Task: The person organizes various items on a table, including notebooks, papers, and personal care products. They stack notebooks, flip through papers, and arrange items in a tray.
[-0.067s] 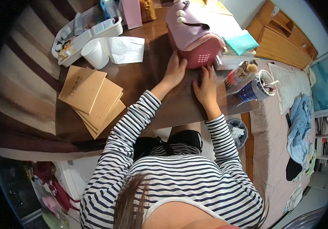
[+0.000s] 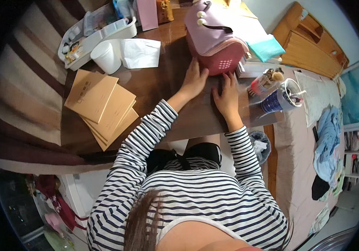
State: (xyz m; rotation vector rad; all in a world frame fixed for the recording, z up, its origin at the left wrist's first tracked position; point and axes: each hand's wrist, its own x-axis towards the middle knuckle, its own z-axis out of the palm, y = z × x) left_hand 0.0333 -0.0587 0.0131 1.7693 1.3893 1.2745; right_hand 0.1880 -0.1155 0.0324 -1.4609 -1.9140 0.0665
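Observation:
A pink and lilac bag stands on the dark brown table, with two pearl-like beads and a black strap on top. White dots mark its near end. My left hand lies against the bag's near left corner, fingers stretched forward and thumb apart; some fingertips are hidden beside the bag. My right hand rests on the table, its spread fingers reaching the bottom edge of the bag's near end. Neither hand grips it. Several kraft-brown notebooks lie fanned out at the left.
Back left hold a white organizer tray, a white cup and crumpled white paper. On the right stand a clear brush holder, a blue cup and a paper stack under a teal packet. A bed lies beyond.
Everything on the table sits very slightly farther right in the picture. Both hands keep the same place at the bag.

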